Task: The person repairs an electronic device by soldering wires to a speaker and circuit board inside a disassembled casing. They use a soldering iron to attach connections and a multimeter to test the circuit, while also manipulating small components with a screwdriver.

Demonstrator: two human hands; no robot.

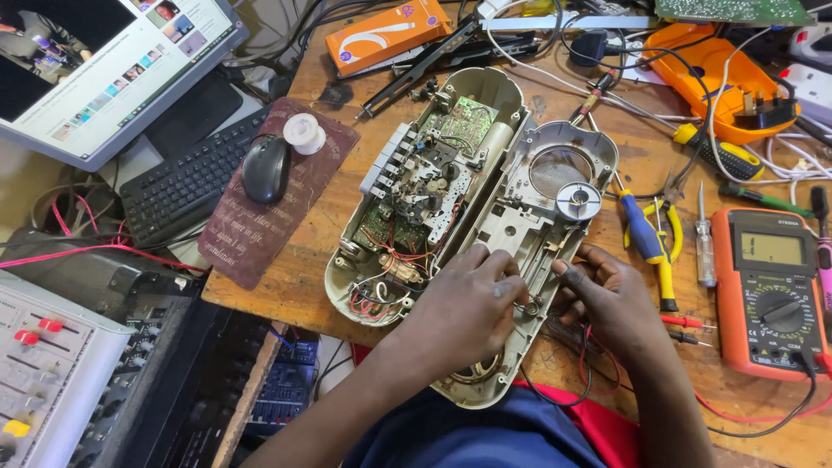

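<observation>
The opened cassette player [468,217] lay at the centre of the frame. The left hand [464,308] pressed on its beige shell with fingers curled together, while the right hand [607,299] pinched a small part beside it. It seemed wise to keep the shell steady and work gently near the thin wires [394,260].

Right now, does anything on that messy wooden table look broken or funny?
Yes. The beige plastic radio casing lies split open in two halves, its green circuit boards and red wires bare. The left hand and right hand rest on its lower half. Tangled cables and loose tools are scattered around it.
</observation>
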